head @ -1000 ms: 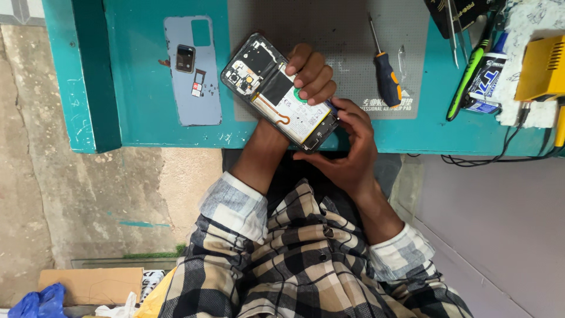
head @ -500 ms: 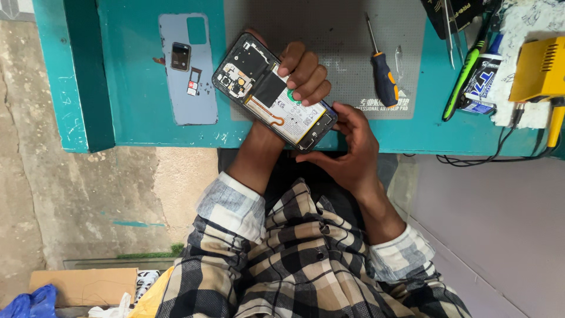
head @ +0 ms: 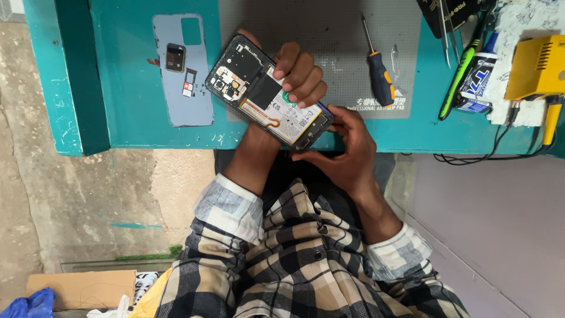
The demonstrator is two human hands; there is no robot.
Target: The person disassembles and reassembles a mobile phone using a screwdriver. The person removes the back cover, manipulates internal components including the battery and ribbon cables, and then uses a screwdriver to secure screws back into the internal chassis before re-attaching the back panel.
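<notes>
Bare circuitry faces up on the phone your left hand clasps (right hand curled, pinching its near corner); you could flex it.

- Even, soft daylight fills the scene; nothing is dim.
- Shadows are faint: a soft one lies under the screwdriver on the grey mat.
- The white cloth at the top right looks nearly overexposed.
- Focus is sharp throughout; straight edges bend slightly toward the corners.
</notes>
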